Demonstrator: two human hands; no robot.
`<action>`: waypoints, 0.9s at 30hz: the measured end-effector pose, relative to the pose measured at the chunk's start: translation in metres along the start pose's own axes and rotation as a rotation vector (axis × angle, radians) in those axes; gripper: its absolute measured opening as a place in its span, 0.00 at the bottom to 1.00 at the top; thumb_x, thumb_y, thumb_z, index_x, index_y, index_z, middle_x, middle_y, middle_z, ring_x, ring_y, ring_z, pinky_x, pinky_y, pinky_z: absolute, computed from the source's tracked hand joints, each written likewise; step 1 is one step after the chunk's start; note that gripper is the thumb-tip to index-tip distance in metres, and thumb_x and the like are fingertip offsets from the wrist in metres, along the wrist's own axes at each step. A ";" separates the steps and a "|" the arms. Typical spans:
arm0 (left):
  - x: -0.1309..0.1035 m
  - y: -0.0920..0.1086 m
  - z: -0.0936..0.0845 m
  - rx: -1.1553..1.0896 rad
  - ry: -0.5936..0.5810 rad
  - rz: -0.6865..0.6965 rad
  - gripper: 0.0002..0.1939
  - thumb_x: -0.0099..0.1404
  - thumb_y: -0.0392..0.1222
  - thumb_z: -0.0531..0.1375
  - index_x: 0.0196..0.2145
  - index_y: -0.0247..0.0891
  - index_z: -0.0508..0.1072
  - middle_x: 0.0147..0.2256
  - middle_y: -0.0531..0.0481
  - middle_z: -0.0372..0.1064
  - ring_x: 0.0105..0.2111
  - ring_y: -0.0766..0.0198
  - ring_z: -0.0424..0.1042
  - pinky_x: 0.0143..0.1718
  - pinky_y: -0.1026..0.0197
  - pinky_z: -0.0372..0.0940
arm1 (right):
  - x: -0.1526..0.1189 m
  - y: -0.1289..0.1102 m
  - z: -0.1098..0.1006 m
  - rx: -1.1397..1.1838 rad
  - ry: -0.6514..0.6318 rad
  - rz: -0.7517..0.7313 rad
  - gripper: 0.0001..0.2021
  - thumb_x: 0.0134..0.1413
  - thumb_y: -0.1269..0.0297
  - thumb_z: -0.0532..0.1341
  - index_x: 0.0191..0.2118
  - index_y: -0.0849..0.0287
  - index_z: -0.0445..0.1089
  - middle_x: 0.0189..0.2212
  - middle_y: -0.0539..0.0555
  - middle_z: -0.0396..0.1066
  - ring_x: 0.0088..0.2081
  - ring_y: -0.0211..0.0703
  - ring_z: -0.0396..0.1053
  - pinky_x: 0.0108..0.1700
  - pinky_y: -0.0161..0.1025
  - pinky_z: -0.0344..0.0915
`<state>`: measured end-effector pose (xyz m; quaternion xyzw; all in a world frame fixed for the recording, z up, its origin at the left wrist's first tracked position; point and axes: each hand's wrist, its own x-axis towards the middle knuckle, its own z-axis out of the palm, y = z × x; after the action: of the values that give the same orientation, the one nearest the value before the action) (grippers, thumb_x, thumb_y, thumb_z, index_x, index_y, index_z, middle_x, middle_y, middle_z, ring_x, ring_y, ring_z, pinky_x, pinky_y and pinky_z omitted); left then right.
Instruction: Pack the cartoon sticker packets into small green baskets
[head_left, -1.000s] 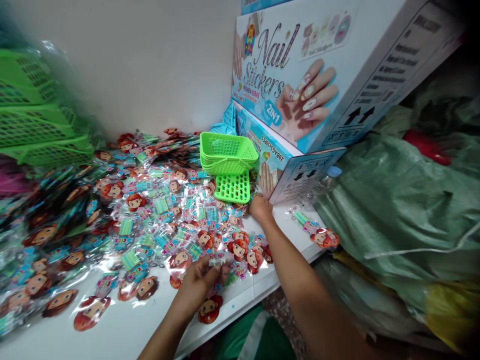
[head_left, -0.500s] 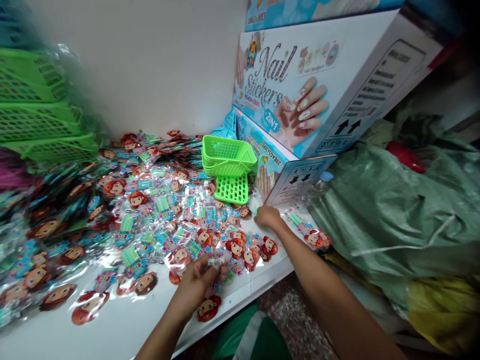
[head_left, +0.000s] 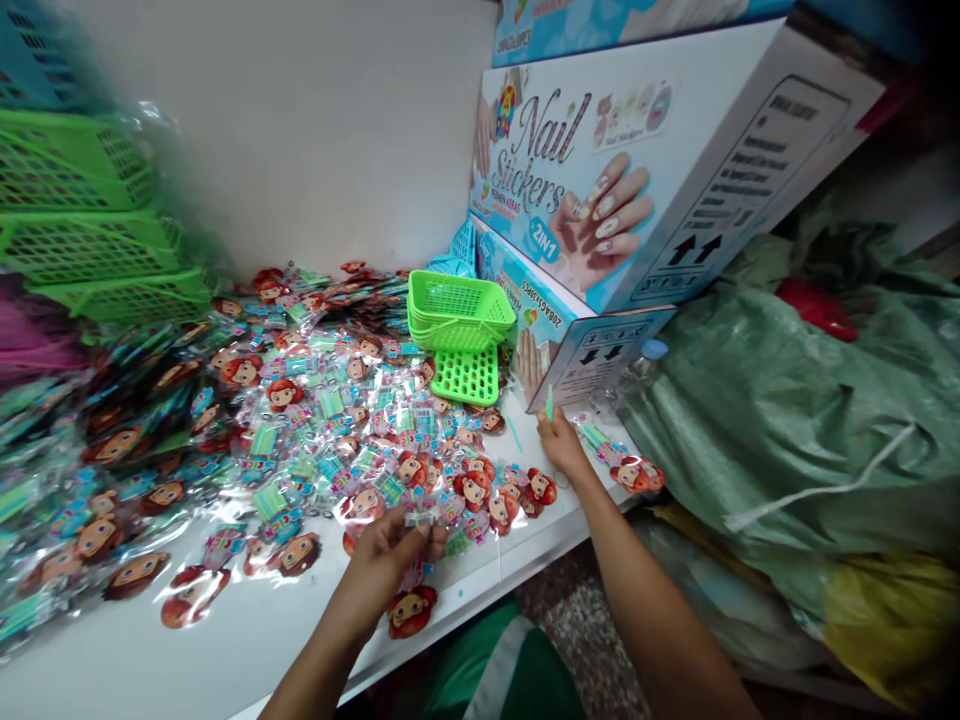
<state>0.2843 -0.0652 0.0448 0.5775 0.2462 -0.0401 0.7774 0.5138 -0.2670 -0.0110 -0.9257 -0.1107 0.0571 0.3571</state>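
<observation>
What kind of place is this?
Maybe a stockroom or small workshop: there are heaps of clear plastic packets with cartoon heads, stacked bright-green plastic baskets and a blue-and-white cardboard Nail Stickers box.

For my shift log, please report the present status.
Left hand: clear plastic packet pinched. Right hand: thin green stick held. Lower printed carton close beyond right hand.

Left fingers [head_left: 395, 524] holding clear packet [head_left: 421, 515], right fingers [head_left: 553, 428] holding green stick [head_left: 550, 399], stacked baskets [head_left: 463, 332]
</observation>
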 end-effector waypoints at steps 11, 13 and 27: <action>-0.002 -0.004 -0.003 0.022 0.023 -0.006 0.16 0.49 0.51 0.65 0.26 0.37 0.68 0.29 0.47 0.75 0.29 0.61 0.72 0.37 0.59 0.64 | 0.029 -0.017 0.015 -0.400 -0.349 0.122 0.13 0.57 0.58 0.59 0.41 0.63 0.69 0.40 0.55 0.70 0.41 0.43 0.69 0.45 0.47 0.65; -0.003 -0.006 -0.005 0.017 0.028 -0.009 0.16 0.49 0.52 0.65 0.26 0.37 0.68 0.30 0.46 0.75 0.30 0.60 0.72 0.37 0.59 0.64 | 0.023 -0.011 0.010 -0.357 -0.307 0.088 0.13 0.56 0.58 0.58 0.39 0.65 0.69 0.38 0.58 0.71 0.41 0.46 0.69 0.45 0.45 0.64; -0.005 0.002 0.002 0.034 0.022 0.015 0.14 0.51 0.49 0.64 0.27 0.36 0.69 0.29 0.46 0.75 0.29 0.62 0.72 0.37 0.60 0.64 | -0.010 0.006 0.023 0.188 0.127 -0.115 0.16 0.63 0.54 0.39 0.40 0.58 0.56 0.31 0.54 0.68 0.34 0.40 0.67 0.41 0.36 0.63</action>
<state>0.2811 -0.0678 0.0488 0.5930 0.2496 -0.0320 0.7649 0.5009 -0.2584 -0.0317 -0.8820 -0.1348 -0.0117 0.4514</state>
